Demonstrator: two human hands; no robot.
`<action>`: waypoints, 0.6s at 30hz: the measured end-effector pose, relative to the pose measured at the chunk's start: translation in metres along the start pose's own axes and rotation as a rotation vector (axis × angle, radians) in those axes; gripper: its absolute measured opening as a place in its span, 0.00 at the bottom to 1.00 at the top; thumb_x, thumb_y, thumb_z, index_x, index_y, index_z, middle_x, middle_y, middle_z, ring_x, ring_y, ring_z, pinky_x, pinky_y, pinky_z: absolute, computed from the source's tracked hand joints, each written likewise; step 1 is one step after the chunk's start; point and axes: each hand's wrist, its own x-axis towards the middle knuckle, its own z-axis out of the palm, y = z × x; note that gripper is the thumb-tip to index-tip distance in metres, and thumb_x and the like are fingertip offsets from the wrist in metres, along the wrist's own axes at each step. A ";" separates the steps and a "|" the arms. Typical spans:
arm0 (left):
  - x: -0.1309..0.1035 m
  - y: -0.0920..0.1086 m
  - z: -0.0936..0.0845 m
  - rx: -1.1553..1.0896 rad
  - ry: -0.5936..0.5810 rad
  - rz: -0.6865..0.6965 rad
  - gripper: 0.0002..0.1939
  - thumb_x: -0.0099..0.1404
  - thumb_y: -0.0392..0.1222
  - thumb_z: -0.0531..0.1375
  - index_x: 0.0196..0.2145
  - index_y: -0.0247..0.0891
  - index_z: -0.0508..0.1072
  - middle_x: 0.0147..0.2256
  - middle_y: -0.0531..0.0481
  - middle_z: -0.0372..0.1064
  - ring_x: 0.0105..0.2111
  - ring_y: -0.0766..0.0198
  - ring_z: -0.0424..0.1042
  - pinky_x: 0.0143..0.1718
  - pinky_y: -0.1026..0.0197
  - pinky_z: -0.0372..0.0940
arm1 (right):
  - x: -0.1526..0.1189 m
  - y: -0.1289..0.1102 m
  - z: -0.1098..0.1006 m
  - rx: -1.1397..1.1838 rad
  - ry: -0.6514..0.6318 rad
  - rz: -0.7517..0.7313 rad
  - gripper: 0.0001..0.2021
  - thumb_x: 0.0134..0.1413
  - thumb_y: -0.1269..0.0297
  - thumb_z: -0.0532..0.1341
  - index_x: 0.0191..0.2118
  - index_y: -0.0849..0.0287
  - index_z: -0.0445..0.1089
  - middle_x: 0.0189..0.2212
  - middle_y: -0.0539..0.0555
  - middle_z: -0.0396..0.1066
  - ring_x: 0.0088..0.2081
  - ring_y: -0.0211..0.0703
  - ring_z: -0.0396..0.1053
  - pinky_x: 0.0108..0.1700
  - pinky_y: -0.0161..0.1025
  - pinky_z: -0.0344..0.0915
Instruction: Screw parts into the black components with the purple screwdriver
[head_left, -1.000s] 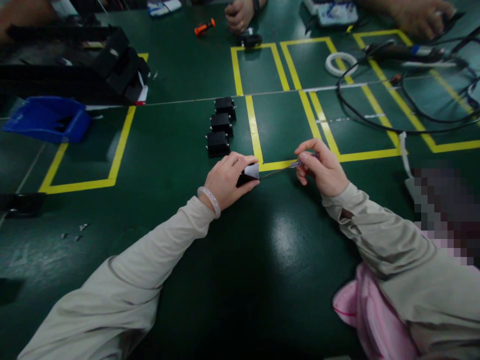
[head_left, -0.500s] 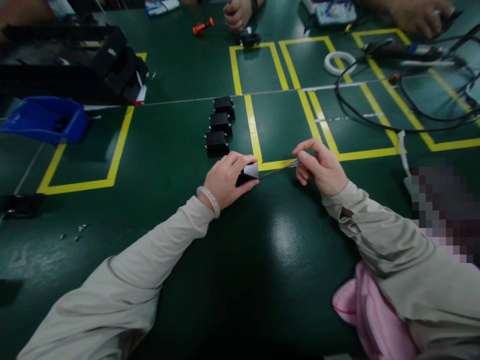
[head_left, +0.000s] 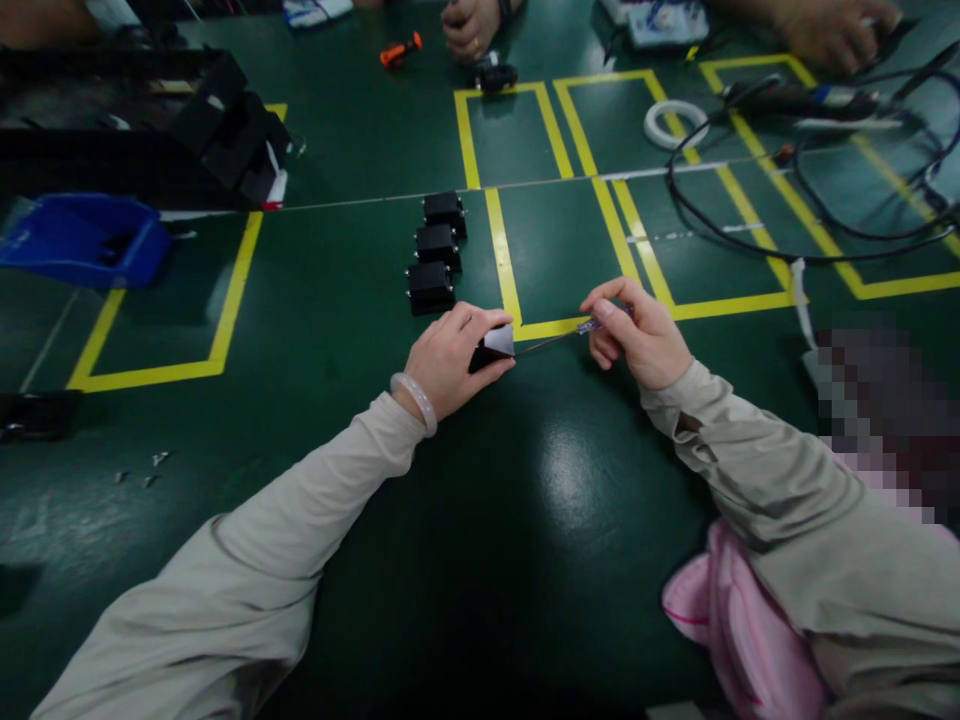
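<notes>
My left hand (head_left: 454,358) is closed around a small black block (head_left: 493,345) on the green table, its shiny face turned to the right. Between the thumb and fingers of my right hand (head_left: 637,332) is the purplish clear handle of a screwdriver (head_left: 591,325). Its thin shaft runs left and the tip meets the block's right side near the lower edge; the exact contact is too small to make out. Just beyond my left hand, three similar black blocks (head_left: 432,287) with small metal screws at their ends stand in a row.
At left are a blue bin (head_left: 90,245), a long black tray (head_left: 217,130) and several loose screws (head_left: 150,480). A white tape ring (head_left: 651,130) and a cabled black tool (head_left: 795,100) lie at right. Pink cloth (head_left: 742,620) is by my right forearm. Co-workers' hands (head_left: 471,28) are across the table.
The whole view has shifted very slightly left. Both hands, the block and the screwdriver keep the same positions relative to each other.
</notes>
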 end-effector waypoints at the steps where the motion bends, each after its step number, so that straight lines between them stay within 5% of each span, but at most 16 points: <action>1: 0.000 0.000 0.000 0.000 0.000 0.000 0.21 0.69 0.45 0.63 0.56 0.38 0.68 0.50 0.41 0.71 0.50 0.52 0.72 0.51 0.48 0.70 | 0.000 0.000 0.000 0.012 -0.008 0.002 0.18 0.59 0.46 0.66 0.36 0.55 0.64 0.12 0.37 0.51 0.12 0.30 0.52 0.16 0.32 0.57; 8: 0.000 0.000 0.000 -0.006 -0.002 0.001 0.21 0.69 0.46 0.63 0.56 0.38 0.67 0.50 0.41 0.70 0.51 0.52 0.72 0.52 0.49 0.70 | -0.001 -0.001 -0.002 -0.009 -0.023 0.008 0.17 0.58 0.49 0.67 0.40 0.54 0.63 0.15 0.39 0.61 0.14 0.31 0.60 0.18 0.32 0.57; 14: 0.000 -0.001 0.000 -0.008 0.005 0.009 0.21 0.69 0.45 0.63 0.57 0.38 0.67 0.51 0.41 0.70 0.50 0.52 0.72 0.52 0.49 0.70 | -0.001 0.000 -0.001 0.029 -0.030 0.013 0.16 0.60 0.48 0.66 0.36 0.55 0.65 0.12 0.37 0.52 0.12 0.30 0.52 0.16 0.33 0.57; 18: -0.001 -0.001 0.001 -0.020 0.010 0.003 0.21 0.69 0.45 0.63 0.57 0.38 0.67 0.51 0.42 0.70 0.51 0.52 0.72 0.52 0.49 0.70 | -0.001 0.000 -0.002 -0.007 -0.024 0.009 0.15 0.59 0.51 0.67 0.37 0.55 0.66 0.12 0.38 0.56 0.13 0.31 0.57 0.17 0.32 0.56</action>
